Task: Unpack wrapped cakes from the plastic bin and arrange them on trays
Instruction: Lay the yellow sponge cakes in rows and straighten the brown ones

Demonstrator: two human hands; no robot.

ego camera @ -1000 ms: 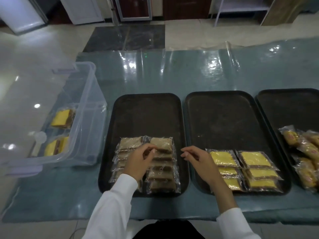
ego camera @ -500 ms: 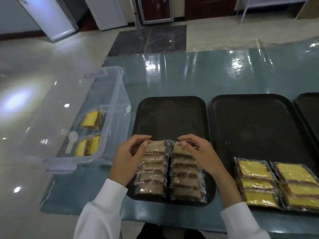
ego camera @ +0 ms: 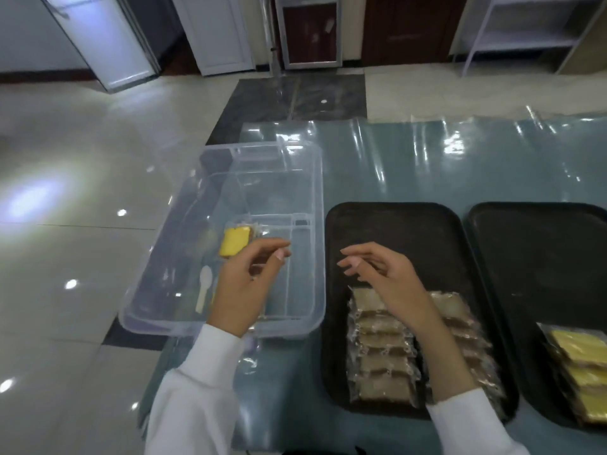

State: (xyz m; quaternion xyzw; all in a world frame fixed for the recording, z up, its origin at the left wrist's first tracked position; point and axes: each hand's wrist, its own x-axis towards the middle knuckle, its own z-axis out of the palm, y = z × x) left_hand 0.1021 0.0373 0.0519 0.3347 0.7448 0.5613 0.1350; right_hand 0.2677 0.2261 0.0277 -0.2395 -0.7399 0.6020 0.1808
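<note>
A clear plastic bin point(ego camera: 305, 205) stands at the table's left end. Inside it lie a wrapped yellow cake point(ego camera: 235, 245) and a white plastic spoon point(ego camera: 203, 292). My left hand point(ego camera: 248, 287) hovers over the bin, fingers loosely curled, holding nothing. A black tray point(ego camera: 394, 224) to the right of the bin carries two columns of wrapped brown cakes point(ego camera: 382, 353). My right hand point(ego camera: 387, 282) hangs above that tray's cakes with relaxed fingers, empty. A second black tray point(ego camera: 538, 251) further right holds wrapped yellow cakes point(ego camera: 581, 359).
The table is covered with a glossy blue-green sheet point(ego camera: 410, 159). The bin overhangs the table's left edge, with shiny floor tiles point(ego camera: 65, 224) beyond. Doors and a white shelf unit point(ego camera: 525, 34) stand at the back of the room.
Both hands have lifted off the brown cakes. My left hand has moved left over the bin, and the camera has swung left with it.
</note>
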